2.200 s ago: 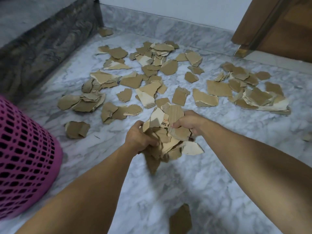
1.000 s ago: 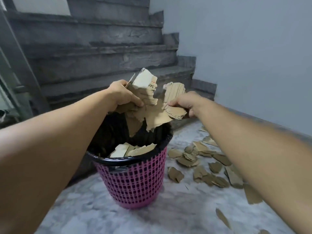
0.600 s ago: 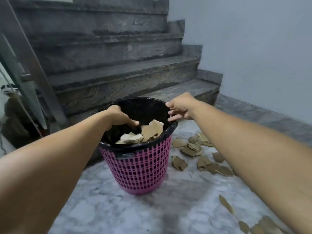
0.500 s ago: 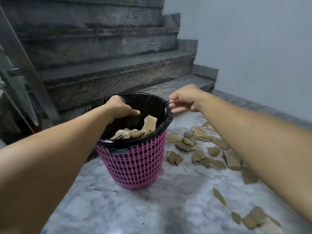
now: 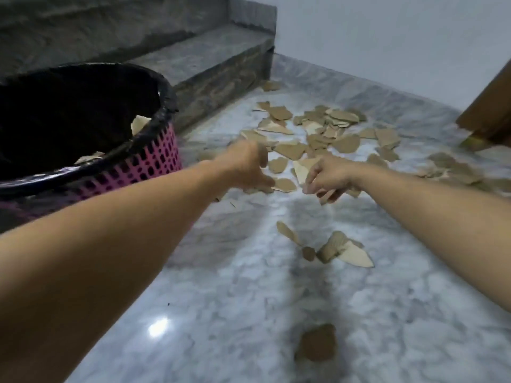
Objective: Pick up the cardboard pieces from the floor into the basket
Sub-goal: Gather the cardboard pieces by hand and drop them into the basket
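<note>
Several torn brown cardboard pieces lie scattered over the marble floor ahead. The pink basket with a black liner stands at the left, with cardboard scraps inside. My left hand hangs over the near edge of the pile, blurred, fingers loosely bent and holding nothing. My right hand is beside it, fingers loosely curled downward just above the floor pieces, empty. A few pieces lie closer to me, and one sits near the bottom.
Grey stone steps rise behind the basket at the back left. A white wall bounds the far side. A wooden door corner juts in at the right. Bare marble lies between me and the pile.
Both hands carried a bundle of cardboard to the basket, dropped it in, and have swung right, empty, back over the floor pile. The view has turned from the stairs to the floor.
</note>
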A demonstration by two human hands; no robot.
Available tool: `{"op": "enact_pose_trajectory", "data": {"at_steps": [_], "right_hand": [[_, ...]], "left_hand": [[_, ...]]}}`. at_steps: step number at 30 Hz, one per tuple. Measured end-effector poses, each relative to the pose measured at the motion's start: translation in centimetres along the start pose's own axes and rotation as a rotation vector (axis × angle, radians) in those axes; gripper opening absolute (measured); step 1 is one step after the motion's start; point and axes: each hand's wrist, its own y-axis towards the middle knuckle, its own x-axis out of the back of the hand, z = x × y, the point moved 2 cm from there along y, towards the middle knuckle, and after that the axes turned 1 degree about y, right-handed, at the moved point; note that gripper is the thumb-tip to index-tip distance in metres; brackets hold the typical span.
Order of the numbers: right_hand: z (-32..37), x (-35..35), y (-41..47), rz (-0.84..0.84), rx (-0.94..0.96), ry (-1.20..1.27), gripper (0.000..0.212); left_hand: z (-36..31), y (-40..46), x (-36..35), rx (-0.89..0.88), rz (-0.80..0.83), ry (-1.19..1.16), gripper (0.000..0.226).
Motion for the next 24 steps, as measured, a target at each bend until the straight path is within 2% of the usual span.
{"op": "enact_pose_trajectory", "data": {"at_steps": [1,3,6,8,10,12,14,16,20,22,24], "right_hand": [[-2.6,-0.4,0.0,0.001,-0.054,-0.029,0.025],[-5.4,-1.7,-0.3,0.051,-0.111,-0.17,0.036],[-9.9,-3.6,0.0,0.081,-0.167,-0.337,0.076],[-12.6,-5.4,0.3,0.016,-0.215,-0.319,0.096],[-14.6,-7.1,0.7,-0.048,-0.307,-0.282,0.119],[-15.6,-8.7,0.8,-0.095,-0.34,-0.269,0.127],[-15.9,-9.7,0.9,-0.137,-0.326,-0.282,0.119],[-16.2,-9.9,1.2,-0.16,-0.309,-0.267,0.102],[-17.8,-8.8,1.3,-0.201,-0.294,-0.168,0.077],[-18.6,-8.2,0.9,-0.215,-0.306,-0.103,0.075],[-19.3,-7.6,0.0,-0.217,-0.34,-0.059,0.063]], "left_hand": [[-1.4,0.4,-3.0,-0.043,0.148,0.048,0.053],[-2.6,-0.6,-7.9,-0.12,0.325,0.144,0.089],[-5.5,-1.4,-14.5,-0.257,0.44,0.263,0.13],[-7.3,-2.3,-18.0,-0.282,0.525,0.279,0.147],[-8.7,-2.9,-20.8,-0.233,0.595,0.257,0.157],[-9.2,-3.2,-22.7,-0.173,0.606,0.281,0.165],[-9.0,-3.2,-23.9,-0.148,0.584,0.349,0.167],[-8.5,-3.0,-24.4,-0.154,0.533,0.408,0.166],[-8.4,-2.3,-24.2,-0.188,0.49,0.399,0.156],[-8.4,-2.1,-24.0,-0.201,0.469,0.35,0.144],[-8.3,-2.0,-23.9,-0.227,0.431,0.247,0.119]]}}
